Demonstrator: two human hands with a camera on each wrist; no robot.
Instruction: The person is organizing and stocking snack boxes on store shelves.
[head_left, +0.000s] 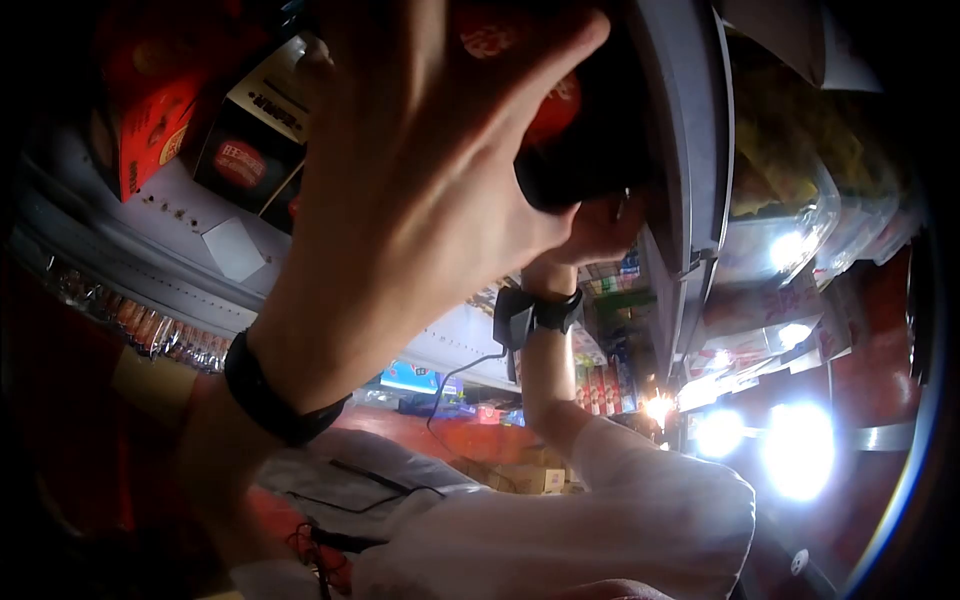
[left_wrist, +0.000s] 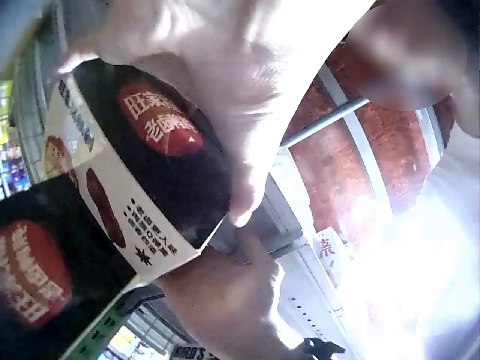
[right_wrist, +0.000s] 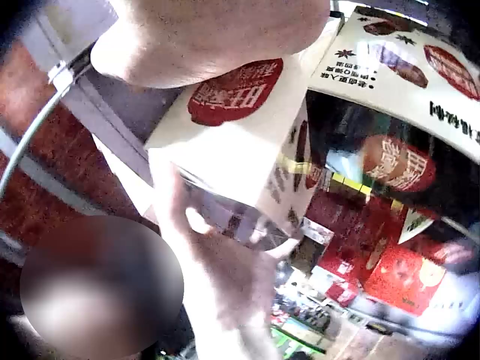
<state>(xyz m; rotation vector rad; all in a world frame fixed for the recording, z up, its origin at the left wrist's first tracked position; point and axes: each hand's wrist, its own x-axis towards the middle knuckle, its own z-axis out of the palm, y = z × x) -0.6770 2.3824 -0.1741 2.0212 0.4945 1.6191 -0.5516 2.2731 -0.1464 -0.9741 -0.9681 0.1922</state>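
Observation:
A black and white box with red oval labels [left_wrist: 161, 135] is held between both hands; in the head view its dark side [head_left: 556, 112] shows past the left hand. My left hand [head_left: 400, 190] spreads across it, fingers and thumb gripping its edges. Beneath the box, my right hand [left_wrist: 225, 296] is curled against its lower end. In the right wrist view the box's white end [right_wrist: 240, 135] lies between the near right hand [right_wrist: 217, 37] and the left hand [right_wrist: 225, 277]. The right fingertips are mostly hidden. A similar box [left_wrist: 45, 262] adjoins it in the left wrist view.
Metal shelving [head_left: 700, 130] rises close on the right, with clear plastic containers [head_left: 780, 240] beyond. Red boxes [head_left: 160, 120] and a dark box [head_left: 245, 160] stand on the perforated shelf at left. A thin cable [head_left: 440, 390] hangs by the right wrist.

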